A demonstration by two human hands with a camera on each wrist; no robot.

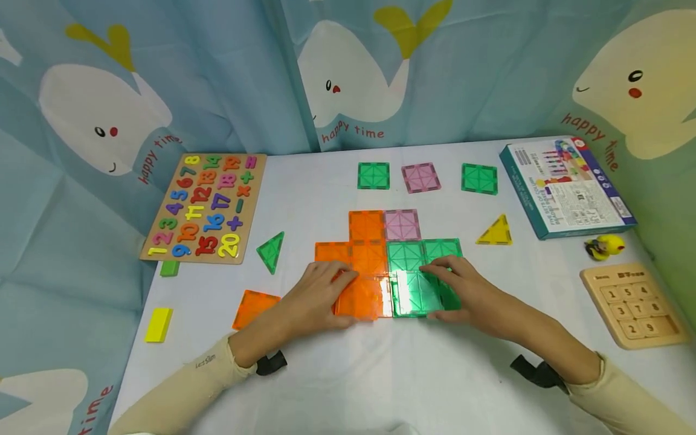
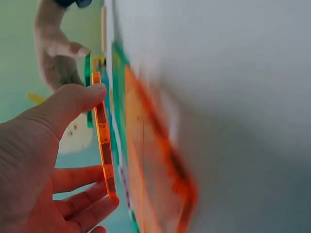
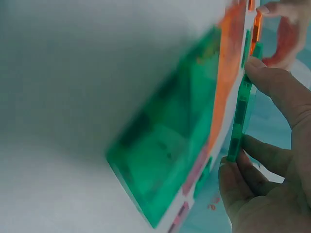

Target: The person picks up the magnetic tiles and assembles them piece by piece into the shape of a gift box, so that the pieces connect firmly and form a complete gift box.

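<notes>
In the head view, my left hand (image 1: 318,296) pinches an orange square tile (image 1: 356,300) by its edges. The left wrist view shows this orange tile (image 2: 103,141) raised over other orange tiles lying flat, thumb on one edge and fingers on the opposite one. Likewise my right hand (image 1: 481,296) grips a green square tile (image 1: 413,294), held above flat green tiles in the right wrist view. Beyond the hands, flat orange tiles (image 1: 367,225), a purple tile (image 1: 402,225) and green tiles (image 1: 405,254) lie edge to edge. My fingers cover part of the layout.
Loose green (image 1: 373,176) and purple tiles (image 1: 421,177) lie at the back. A green triangle (image 1: 270,252), an orange tile (image 1: 254,307) and a number board (image 1: 203,208) are left; a yellow triangle (image 1: 496,231), a box (image 1: 568,184) and a wooden number puzzle (image 1: 633,306) right.
</notes>
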